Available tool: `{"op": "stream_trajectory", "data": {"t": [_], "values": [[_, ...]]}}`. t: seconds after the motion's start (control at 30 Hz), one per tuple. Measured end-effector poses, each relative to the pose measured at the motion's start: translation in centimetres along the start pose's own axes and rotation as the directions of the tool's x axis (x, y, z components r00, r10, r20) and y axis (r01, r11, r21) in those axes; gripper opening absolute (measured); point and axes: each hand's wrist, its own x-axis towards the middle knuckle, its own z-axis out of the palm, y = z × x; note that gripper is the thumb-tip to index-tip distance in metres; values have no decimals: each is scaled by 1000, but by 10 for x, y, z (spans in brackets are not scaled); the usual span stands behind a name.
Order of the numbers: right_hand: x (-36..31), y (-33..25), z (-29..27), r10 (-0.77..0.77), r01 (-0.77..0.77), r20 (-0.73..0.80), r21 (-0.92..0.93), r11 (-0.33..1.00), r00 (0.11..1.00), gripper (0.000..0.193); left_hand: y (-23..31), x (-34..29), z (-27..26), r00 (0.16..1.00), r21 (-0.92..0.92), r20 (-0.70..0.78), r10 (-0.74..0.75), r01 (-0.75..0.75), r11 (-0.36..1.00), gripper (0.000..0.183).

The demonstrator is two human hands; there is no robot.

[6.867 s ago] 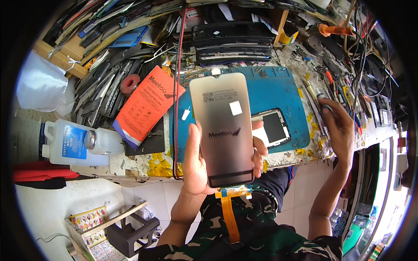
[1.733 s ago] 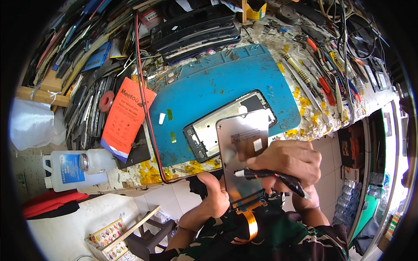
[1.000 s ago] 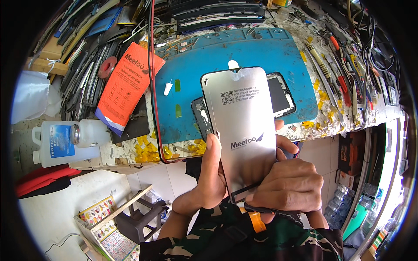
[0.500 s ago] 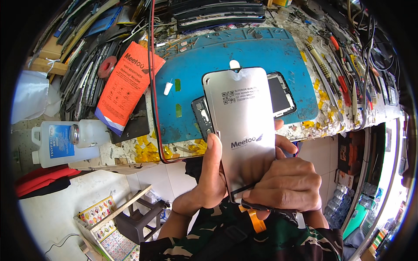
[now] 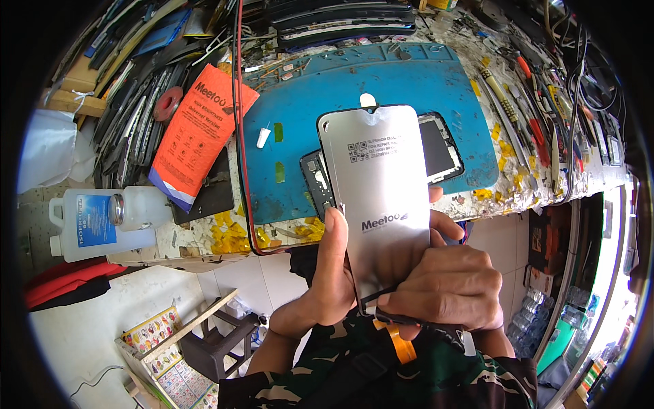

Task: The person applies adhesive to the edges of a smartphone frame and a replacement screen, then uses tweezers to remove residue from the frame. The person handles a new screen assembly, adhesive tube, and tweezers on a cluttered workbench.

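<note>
A phone screen panel, its silver printed back toward me, is held upright over the near edge of the blue mat. My left hand closes round it, the thumb along the left edge and fingertips showing past the right edge. My right hand is closed at its lower end, its thumb on the black strip there. Below those fingers hangs an orange flex cable; the dark part beside it is partly hidden. Behind the panel, opened phone parts lie on the mat: a dark phone housing at left, a black frame at right.
An orange packet and a white plastic jug stand left. A small white tube lies on the mat. Red and black cables cross the bench's left part. Tools including tweezers and yellow tape scraps surround the mat.
Almost nothing differs. The panel has tilted very slightly, shifting the glare on its back; both hands keep their hold.
</note>
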Motion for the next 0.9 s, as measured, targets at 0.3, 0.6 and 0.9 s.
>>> {"op": "stream_trajectory", "data": {"t": [0.3, 0.6, 0.9], "values": [[-4, -7, -1, 107, -121, -178, -73, 990, 978, 31, -3, 0, -3, 998, -224, 65, -4, 18, 974, 106], [-16, -11, -8, 174, -212, -382, -60, 976, 908, 46, 10, -4, -7, 984, -304, -50, 169, -176, 936, 101], [-16, 1, -10, 22, -40, -247, -67, 997, 969, 44, 7, -6, -13, 967, -214, -117, 228, -249, 945, 100]]}}
